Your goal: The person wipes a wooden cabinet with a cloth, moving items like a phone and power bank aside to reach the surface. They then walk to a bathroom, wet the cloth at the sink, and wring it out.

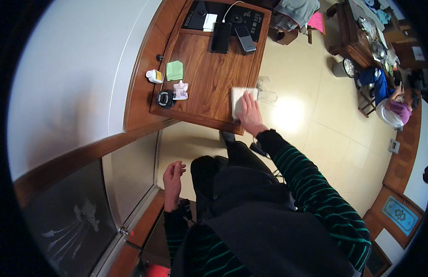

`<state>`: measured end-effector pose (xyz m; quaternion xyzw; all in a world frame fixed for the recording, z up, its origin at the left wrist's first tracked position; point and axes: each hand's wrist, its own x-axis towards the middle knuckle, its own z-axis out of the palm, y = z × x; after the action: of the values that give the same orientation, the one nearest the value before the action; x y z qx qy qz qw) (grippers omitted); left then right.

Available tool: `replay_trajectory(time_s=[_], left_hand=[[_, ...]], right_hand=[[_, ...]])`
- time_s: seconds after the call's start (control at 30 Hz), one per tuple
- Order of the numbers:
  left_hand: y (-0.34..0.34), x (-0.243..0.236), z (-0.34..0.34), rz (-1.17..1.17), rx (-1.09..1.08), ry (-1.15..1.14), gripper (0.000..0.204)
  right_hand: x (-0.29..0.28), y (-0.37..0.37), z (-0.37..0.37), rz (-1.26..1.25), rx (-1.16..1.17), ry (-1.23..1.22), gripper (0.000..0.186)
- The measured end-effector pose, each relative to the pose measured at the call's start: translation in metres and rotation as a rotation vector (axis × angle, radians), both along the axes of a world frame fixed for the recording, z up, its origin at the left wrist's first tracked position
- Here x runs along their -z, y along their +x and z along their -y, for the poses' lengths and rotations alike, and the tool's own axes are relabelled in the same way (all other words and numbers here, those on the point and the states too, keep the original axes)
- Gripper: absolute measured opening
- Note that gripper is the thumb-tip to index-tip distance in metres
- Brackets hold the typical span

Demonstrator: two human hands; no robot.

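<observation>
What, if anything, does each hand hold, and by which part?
Right hand lies flat on the white folded cloth, pressing its near right edge, not gripping. Left hand holds nothing.

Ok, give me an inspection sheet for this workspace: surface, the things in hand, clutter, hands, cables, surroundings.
Surface: wooden table, brown, bare in the middle.
Things in hand: white cloth at the table's right edge, under the right hand.
Clutter: green cloth, small white bottle, pouch, round black item, two phones.
Hands: right hand flat on the white cloth; left hand free, fingers loosely curled.
Cables: white cable at the far end.
Surroundings: tiled floor; another person seated far right.
</observation>
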<state>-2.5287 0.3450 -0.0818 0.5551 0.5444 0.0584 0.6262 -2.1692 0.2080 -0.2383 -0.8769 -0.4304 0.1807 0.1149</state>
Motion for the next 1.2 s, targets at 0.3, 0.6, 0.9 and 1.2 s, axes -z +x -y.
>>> replay_trajectory(time_s=[0.3, 0.6, 0.9, 1.2], left_hand=[[0.035, -0.004, -0.065, -0.044, 0.175, -0.017, 0.035], [0.051, 0.011, -0.158, 0.029, 0.36, -0.004, 0.035], [0.062, 0.021, -0.206, 0.022, 0.48, 0.092, 0.028], [0.065, 0.03, -0.196, -0.033, 0.599, 0.15, 0.026]], right_hand=[[0.015, 0.101, -0.086, 0.168, 0.148, -0.059, 0.079], [-0.022, -0.044, -0.04, 0.007, -0.113, -0.138, 0.085], [-0.003, -0.032, -0.111, -0.03, -0.004, -0.062, 0.077], [0.016, 0.009, -0.237, -0.008, 0.017, 0.081, 0.064]])
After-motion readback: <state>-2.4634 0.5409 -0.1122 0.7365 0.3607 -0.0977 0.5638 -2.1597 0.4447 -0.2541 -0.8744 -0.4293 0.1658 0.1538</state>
